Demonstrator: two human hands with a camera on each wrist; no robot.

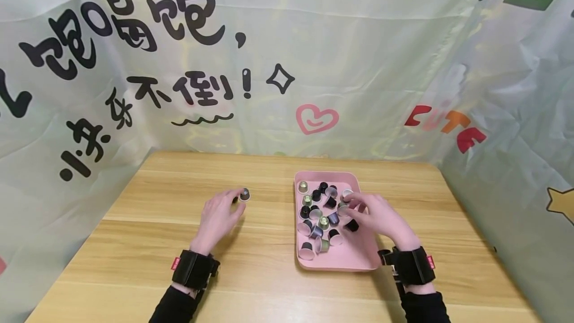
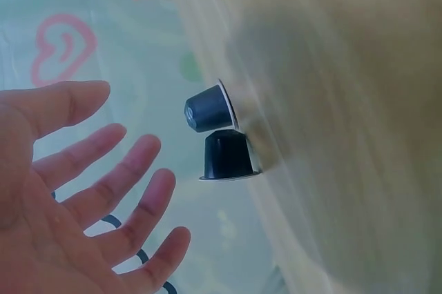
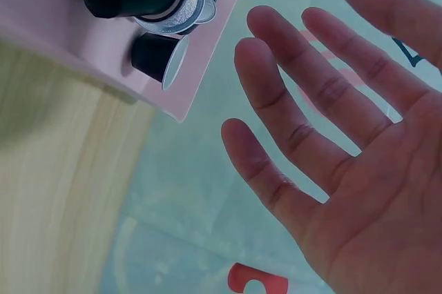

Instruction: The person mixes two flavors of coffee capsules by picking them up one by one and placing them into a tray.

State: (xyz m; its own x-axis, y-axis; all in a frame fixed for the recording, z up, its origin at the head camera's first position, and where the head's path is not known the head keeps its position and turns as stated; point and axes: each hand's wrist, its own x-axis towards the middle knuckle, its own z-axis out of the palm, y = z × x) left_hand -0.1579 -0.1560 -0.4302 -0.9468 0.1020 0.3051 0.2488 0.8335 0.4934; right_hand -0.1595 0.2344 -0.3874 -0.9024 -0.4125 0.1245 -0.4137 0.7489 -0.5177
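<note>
Black brush-style Chinese characters (image 1: pixel 134 59) run across the pale fabric backdrop (image 1: pixel 358 39), followed to the right by a pink heart (image 1: pixel 316 118) and the red-and-orange word "CUTE" (image 1: pixel 446 126). On the light wooden table (image 1: pixel 157 243), the person's left hand (image 1: pixel 218 218) is spread with fingers (image 2: pixel 131 170) straight and apart, holding nothing, its tips just beside two small dark coffee capsules (image 2: pixel 217 139) that touch each other on the wood, one lying on its side. Further right, the right hand (image 1: pixel 381 216) reaches over the pink rectangular plastic tray (image 1: pixel 354 260) filled with assorted dark, silver and green capsules (image 1: pixel 320 211); its fingers (image 3: pixel 304 121) are extended and apart, gripping nothing. Black wrist straps (image 1: pixel 193 269) carry small red tags, unreadable.
</note>
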